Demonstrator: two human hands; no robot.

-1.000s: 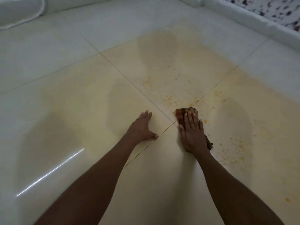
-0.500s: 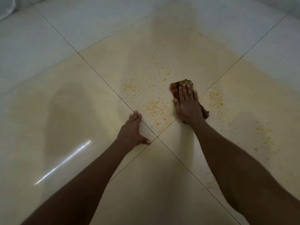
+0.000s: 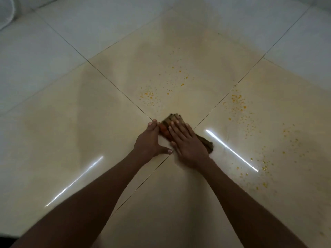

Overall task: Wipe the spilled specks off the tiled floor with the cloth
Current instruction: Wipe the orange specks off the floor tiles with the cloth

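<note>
The cloth (image 3: 172, 122) is pressed flat under the spread right hand (image 3: 188, 144) (where four tiles meet). The left hand (image 3: 149, 140), spread, is laid just beside it on the tiled floor (image 3: 71, 122). Specks (image 3: 236, 102) are scattered beyond.

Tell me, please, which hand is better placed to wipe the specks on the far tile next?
Probably the right hand: it lies flat on the cloth, just below those specks. The left hand rests bare on the floor.

Dim, warm light falls on the glossy floor (image 3: 107, 122), with two thin white glare streaks at 4 and 8 o'clock. Soft shadows pool at 9 and 12 o'clock. The right hand (image 3: 188, 142) is slightly motion-blurred, and the tile lines bend toward the edges.
</note>
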